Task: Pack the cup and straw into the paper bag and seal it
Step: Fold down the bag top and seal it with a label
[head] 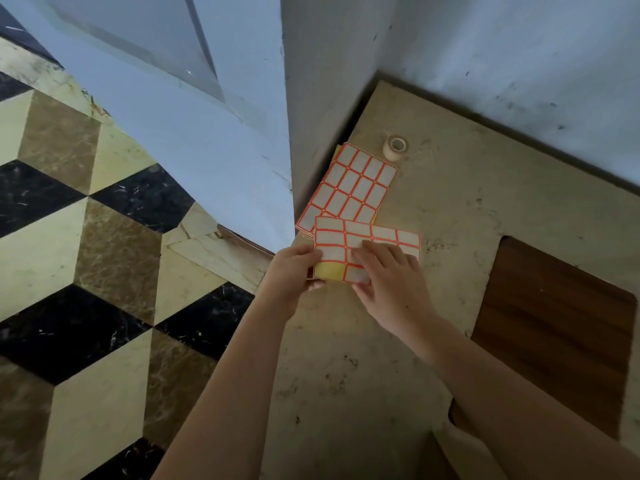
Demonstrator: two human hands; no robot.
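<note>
**Sealing step: label being picked**

Head view: left hand (294, 268) pinches label sheet (367, 249) edge; right hand (388, 271) fingers (363, 252) flat on it, peeling, apparently. Tape roll (396, 147) beyond sheet. Cup, straw, bag unseen; packing progress unknown.

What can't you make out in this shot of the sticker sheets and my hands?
- Head view: no cup or straw visible.
- Brown paper, maybe the bag, cut off by the bottom edge and right forearm.
- Right hand covers part of the sticker sheet.
- Tape roll: too small to identify type.
</note>
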